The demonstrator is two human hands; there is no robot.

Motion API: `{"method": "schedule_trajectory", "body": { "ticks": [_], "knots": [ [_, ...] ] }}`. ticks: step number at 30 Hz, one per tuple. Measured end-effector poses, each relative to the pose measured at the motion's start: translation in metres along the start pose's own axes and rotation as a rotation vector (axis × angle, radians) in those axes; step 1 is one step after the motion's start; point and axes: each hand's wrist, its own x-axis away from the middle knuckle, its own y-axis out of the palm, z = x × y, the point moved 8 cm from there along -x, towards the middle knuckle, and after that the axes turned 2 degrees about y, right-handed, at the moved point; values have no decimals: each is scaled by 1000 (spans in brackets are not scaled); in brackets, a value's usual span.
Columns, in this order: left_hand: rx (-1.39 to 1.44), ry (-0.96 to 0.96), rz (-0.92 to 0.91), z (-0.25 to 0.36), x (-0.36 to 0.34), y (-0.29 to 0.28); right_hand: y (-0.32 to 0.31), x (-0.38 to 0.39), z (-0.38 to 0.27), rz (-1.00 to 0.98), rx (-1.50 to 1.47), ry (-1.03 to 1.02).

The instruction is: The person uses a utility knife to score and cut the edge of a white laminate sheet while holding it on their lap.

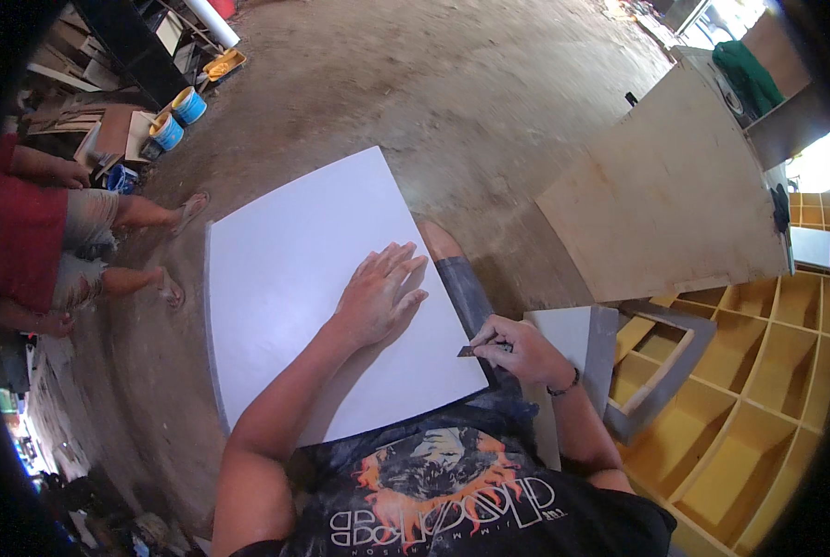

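A large white panel (294, 269) lies tilted across my lap, with a grey strip along its left edge. My left hand (378, 294) rests flat on its face toward the right side, fingers stretched out and slightly apart. Just off the panel's right edge, my right hand (517, 348) pinches a small dark flat blade (466, 352) between thumb and fingers. The blade's tip points left, at or over the panel's edge; whether it touches is too small to tell. My fingers hide the rest of the tool.
To my right stand a plywood-faced board (665, 190), a yellow compartmented cabinet (758, 362) and a grey-edged frame (679, 376). At the left is a person in a red shirt (25, 227). Beyond are two blue pails (166, 133) and a yellow tray (225, 65) on the dirt floor (387, 74).
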Motion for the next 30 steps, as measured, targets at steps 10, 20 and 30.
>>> {"method": "schedule_trajectory", "body": {
  "ticks": [10, 20, 30],
  "knots": [
    [-138, -233, 20, -74, -1, -23, -16, -76, -2, 177, 27, -31],
    [-179, -562, 140, -160, 19, -49, -22, -157, -15, 329, 258, -70],
    [-218, -918, 270, -271, 92, -93, -2, -170, -13, 492, 300, -6]
  ]
}}
